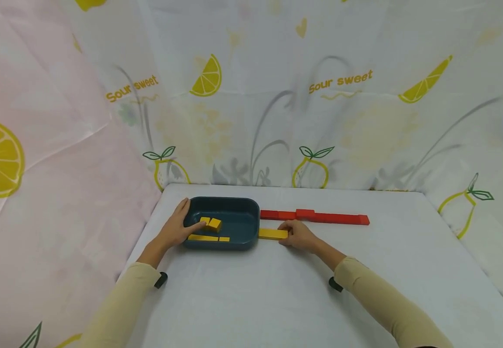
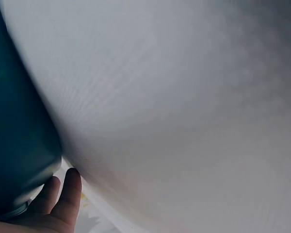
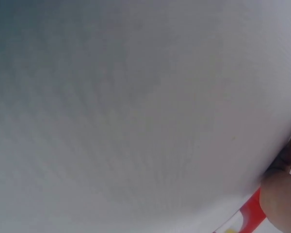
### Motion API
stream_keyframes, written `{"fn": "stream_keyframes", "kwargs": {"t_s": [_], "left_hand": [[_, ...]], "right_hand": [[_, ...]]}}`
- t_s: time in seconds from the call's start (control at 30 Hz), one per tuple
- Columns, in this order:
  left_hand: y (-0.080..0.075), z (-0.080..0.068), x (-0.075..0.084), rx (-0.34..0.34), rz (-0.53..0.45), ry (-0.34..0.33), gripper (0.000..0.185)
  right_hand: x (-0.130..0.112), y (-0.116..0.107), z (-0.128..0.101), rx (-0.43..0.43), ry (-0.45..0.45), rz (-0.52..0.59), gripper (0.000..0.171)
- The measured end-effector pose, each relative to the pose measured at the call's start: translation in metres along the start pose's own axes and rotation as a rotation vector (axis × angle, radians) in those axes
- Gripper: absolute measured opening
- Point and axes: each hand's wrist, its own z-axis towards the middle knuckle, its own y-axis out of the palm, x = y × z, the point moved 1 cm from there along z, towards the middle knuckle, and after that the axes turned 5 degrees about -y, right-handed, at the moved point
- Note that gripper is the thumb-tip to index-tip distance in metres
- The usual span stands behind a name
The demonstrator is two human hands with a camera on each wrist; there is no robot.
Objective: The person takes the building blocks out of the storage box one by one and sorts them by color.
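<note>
A dark teal rectangular tray [image 1: 239,231] stands on the white table in the head view. My left hand [image 1: 175,230] grips its left end, thumb over the rim and fingers along the outside. In the left wrist view, fingertips [image 2: 68,196] show beside the tray's wall [image 2: 19,116]. Inside lie two small yellow blocks [image 1: 214,224], a longer yellow strip [image 1: 203,238] and a short yellow piece [image 1: 224,239]. My right hand [image 1: 299,236] pinches the right end of a long yellow block [image 1: 272,234], whose left end meets the tray's right side.
Behind the right hand, several red blocks [image 1: 337,218] lie end to end in a row running right from the tray. White cloth covers the table [image 1: 251,299]. A lemon-printed curtain [image 1: 255,121] hangs along the back edge, with a pink one [image 1: 60,217] at the left.
</note>
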Motion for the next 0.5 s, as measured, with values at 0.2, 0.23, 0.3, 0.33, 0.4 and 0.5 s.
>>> {"fn": "stream_keyframes", "kwargs": {"t_s": [0.2,0.23,0.3,0.33,0.4,0.5], "left_hand": [[-0.0022,-0.0003,0.0020,0.001,0.012,0.005,0.110],[-0.0021,-0.0006,0.0023,0.000,0.013,0.004,0.110],[-0.0021,-0.0011,0.0024,-0.002,0.013,0.003,0.109],[-0.0020,-0.0014,0.0025,-0.001,0.011,0.003,0.109],[-0.0018,-0.0017,0.0027,-0.002,0.009,-0.001,0.110],[-0.0015,-0.0017,0.0028,-0.001,0.008,-0.003,0.110]], "right_hand": [[0.0003,-0.0009,0.0001,-0.007,-0.009,0.014,0.033],[0.0006,-0.0011,-0.0001,-0.007,-0.011,0.016,0.033],[0.0010,-0.0016,-0.0008,-0.012,-0.017,0.021,0.033],[0.0009,-0.0017,-0.0008,-0.013,-0.017,0.023,0.033],[0.0013,-0.0018,-0.0008,-0.015,-0.017,0.024,0.033],[0.0024,-0.0017,-0.0007,-0.019,-0.016,0.025,0.033]]}}
